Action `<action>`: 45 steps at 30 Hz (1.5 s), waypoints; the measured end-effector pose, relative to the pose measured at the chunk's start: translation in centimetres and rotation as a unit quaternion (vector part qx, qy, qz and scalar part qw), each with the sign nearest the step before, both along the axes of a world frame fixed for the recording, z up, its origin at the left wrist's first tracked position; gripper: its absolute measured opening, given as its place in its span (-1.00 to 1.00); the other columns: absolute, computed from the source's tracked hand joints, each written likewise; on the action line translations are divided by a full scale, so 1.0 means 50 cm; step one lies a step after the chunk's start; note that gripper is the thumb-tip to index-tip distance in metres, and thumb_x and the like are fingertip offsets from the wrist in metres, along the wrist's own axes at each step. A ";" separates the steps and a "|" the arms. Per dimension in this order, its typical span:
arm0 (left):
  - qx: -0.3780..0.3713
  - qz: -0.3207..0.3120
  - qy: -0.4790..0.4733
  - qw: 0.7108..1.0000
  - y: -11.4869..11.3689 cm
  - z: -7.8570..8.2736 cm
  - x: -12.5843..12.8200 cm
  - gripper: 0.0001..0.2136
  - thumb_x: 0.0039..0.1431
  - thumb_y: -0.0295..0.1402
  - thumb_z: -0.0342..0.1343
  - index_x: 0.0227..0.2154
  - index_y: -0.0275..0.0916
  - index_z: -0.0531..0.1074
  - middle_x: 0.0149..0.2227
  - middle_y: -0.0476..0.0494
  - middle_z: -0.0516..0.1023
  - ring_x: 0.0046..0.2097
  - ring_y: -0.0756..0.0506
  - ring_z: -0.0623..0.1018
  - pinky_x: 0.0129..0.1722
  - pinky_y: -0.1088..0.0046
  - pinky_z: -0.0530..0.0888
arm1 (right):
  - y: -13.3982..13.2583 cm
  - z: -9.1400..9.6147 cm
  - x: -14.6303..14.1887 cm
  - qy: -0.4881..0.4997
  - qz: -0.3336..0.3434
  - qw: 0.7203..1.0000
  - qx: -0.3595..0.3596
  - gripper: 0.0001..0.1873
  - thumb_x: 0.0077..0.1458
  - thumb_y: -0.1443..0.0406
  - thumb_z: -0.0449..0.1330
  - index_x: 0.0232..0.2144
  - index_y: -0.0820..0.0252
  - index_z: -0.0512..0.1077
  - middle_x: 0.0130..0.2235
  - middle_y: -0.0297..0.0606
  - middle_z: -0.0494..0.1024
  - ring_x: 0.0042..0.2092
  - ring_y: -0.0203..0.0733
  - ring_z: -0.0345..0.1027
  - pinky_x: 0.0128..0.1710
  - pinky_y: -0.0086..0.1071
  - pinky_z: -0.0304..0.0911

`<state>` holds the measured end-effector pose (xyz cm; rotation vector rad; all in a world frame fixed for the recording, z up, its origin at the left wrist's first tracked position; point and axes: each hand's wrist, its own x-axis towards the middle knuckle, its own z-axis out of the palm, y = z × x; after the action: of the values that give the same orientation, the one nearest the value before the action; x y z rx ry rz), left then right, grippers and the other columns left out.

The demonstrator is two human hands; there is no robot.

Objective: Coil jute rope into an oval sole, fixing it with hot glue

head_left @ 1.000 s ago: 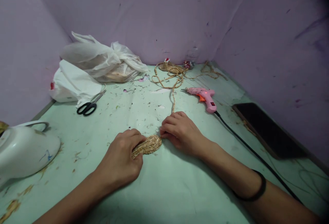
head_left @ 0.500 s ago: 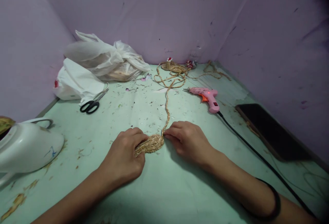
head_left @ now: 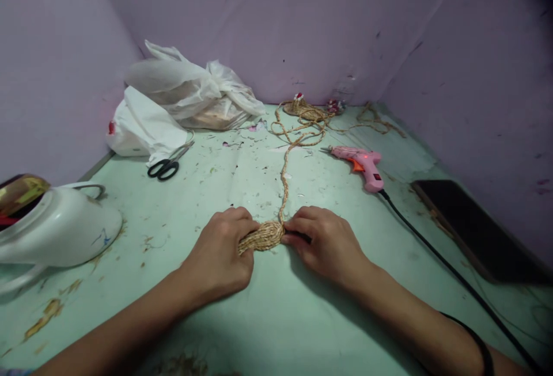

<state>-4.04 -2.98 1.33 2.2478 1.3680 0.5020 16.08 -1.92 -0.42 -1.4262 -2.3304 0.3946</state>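
A flat oval coil of tan braided straw cord [head_left: 266, 236] lies between my hands at the middle of the table. My left hand [head_left: 227, 246] grips its left end between thumb and fingers, hiding that part. At the coil's right end, my right hand [head_left: 319, 238] pinches the edge where the loose braided cord [head_left: 284, 180] leaves it. From there the cord runs away to a tangled heap [head_left: 302, 125] near the wall. A pink glue gun [head_left: 356, 163] with a lit red light lies to the right, its nozzle pointing left.
Black-handled scissors [head_left: 166, 167] lie at the left, beside a white cloth-like bag [head_left: 147, 125] and a tied plastic bag [head_left: 203, 97]. A white pitcher [head_left: 69, 226] rests on its side at far left. A dark phone [head_left: 479, 226] and the glue gun's black cable [head_left: 436, 266] lie on the right.
The view has shifted slightly, so everything stands a little further right. My right fingers have closed in against the coil's right end, thumb and forefinger now at its edge.
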 end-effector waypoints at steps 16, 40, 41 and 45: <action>-0.003 0.014 0.023 1.000 -0.003 0.002 0.000 -0.69 -0.16 -0.60 0.00 -0.35 -0.20 0.53 -0.39 -0.09 0.42 -0.27 -0.12 0.43 -0.26 0.32 0.37 | -0.028 -0.018 -0.039 0.109 0.134 0.980 0.104 -0.79 0.05 0.45 0.06 -0.34 0.33 0.50 -0.39 -0.10 0.50 -0.38 -0.13 0.36 -0.43 -0.31 0.27; 0.038 0.019 0.085 0.995 0.001 0.000 0.014 -0.85 -0.12 -0.50 0.03 -0.49 -0.25 0.50 -0.43 -0.11 0.46 -0.31 -0.13 0.48 -0.21 0.21 0.34 | -0.031 -0.025 -0.050 0.148 0.108 0.979 0.092 -0.80 0.01 0.46 0.04 -0.44 0.27 0.48 -0.44 -0.18 0.48 -0.42 -0.21 0.33 -0.45 -0.38 0.24; 0.042 0.024 0.080 0.996 0.002 -0.002 0.014 -0.86 -0.13 -0.50 0.03 -0.52 -0.25 0.49 -0.43 -0.10 0.46 -0.31 -0.13 0.48 -0.21 0.22 0.35 | -0.031 -0.026 -0.050 0.150 0.109 0.978 0.093 -0.80 0.01 0.46 0.04 -0.44 0.27 0.47 -0.44 -0.18 0.49 -0.42 -0.21 0.33 -0.45 -0.38 0.24; 0.055 0.026 0.066 0.996 0.005 -0.004 0.013 -0.90 -0.16 -0.51 0.05 -0.58 -0.26 0.45 -0.45 -0.08 0.47 -0.33 -0.11 0.48 -0.19 0.23 0.34 | -0.030 -0.028 -0.052 0.136 0.106 0.980 0.095 -0.80 0.01 0.46 0.03 -0.45 0.25 0.47 -0.44 -0.20 0.48 -0.43 -0.23 0.31 -0.45 -0.39 0.22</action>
<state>-3.37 -2.75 1.11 2.3760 1.5013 0.4634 13.48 -3.43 -1.81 -0.9740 -2.2318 0.3868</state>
